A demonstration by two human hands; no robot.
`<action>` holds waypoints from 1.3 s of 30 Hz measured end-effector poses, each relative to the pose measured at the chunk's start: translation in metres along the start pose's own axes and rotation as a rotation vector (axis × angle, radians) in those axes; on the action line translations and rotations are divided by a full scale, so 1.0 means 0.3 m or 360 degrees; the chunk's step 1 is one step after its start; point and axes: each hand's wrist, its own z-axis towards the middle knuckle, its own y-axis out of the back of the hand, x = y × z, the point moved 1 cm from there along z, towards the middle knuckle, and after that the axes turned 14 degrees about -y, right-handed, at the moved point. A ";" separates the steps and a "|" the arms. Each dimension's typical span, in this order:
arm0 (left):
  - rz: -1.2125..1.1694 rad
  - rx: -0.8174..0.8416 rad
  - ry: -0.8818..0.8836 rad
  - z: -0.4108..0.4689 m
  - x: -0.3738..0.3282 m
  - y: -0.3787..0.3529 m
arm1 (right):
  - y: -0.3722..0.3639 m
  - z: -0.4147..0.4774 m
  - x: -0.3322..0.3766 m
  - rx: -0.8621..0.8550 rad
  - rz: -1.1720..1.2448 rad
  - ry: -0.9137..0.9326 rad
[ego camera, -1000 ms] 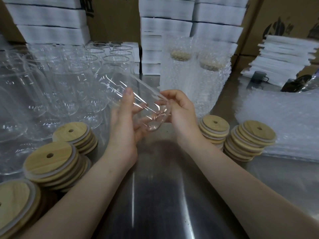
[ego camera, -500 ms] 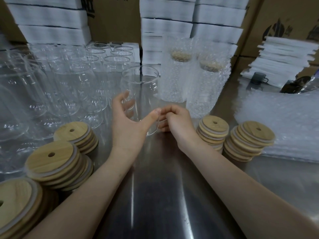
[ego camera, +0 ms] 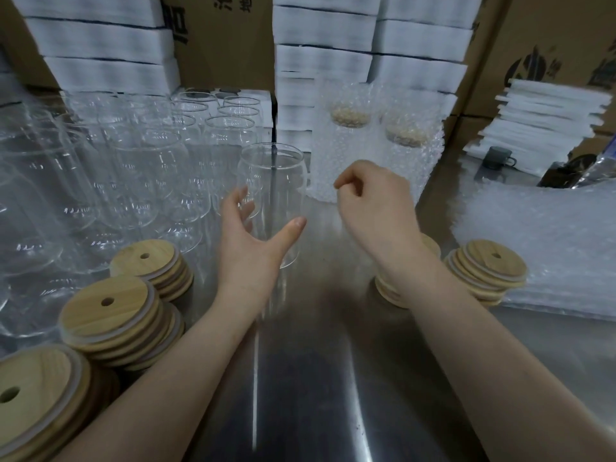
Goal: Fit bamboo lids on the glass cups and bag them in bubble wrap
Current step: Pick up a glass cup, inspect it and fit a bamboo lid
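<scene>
L hand (ego camera: 248, 248) splayed loose by upright cup (ego camera: 271, 181) mid-desk; R hand (ego camera: 375, 203) curled, empty. Steady cup w/ L, seat lid (ego camera: 493, 258) level.

Dim, flat, cool light from overhead, with one long bright streak of glare down the steel tabletop (ego camera: 316, 395) and small glints on the glass cups (ego camera: 160, 181) at far left. Soft shadow on the tabletop beneath both forearms, motion smear around the right hand (ego camera: 376, 208) and left hand (ego camera: 246, 241), and far foam stacks (ego camera: 320, 31) soft and washed out. Strong wide-angle bending at the left and right edges, with near bamboo lids (ego camera: 36, 395) swollen and slightly unfocused.
</scene>
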 end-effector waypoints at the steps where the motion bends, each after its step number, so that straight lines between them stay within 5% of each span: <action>1: 0.0010 0.0010 0.0003 0.001 0.000 0.000 | 0.026 0.014 -0.004 0.0039 -0.0123 -0.0042; 11: 0.0107 0.0054 0.0007 -0.002 -0.006 -0.002 | 0.172 0.053 -0.066 0.0853 -0.0964 -0.0522; 21: 0.0159 0.0084 -0.0007 -0.003 0.002 -0.008 | 0.145 0.040 -0.108 0.0631 -0.0747 -0.0596; 25: 0.0170 0.0041 -0.0010 0.000 0.008 -0.010 | 0.126 0.031 -0.103 0.0219 -0.0369 -0.0399; 28: 0.0187 -0.0005 -0.0010 0.004 0.013 -0.004 | 0.098 0.004 -0.065 0.0037 0.0319 -0.0345; 34: 0.0253 -0.0135 -0.0020 0.018 0.018 0.010 | -0.056 -0.041 -0.019 0.0609 0.1684 -0.1112; 39: 0.0301 -0.0129 -0.0108 0.014 -0.014 0.010 | -0.124 -0.067 -0.039 0.0903 0.2023 -0.1364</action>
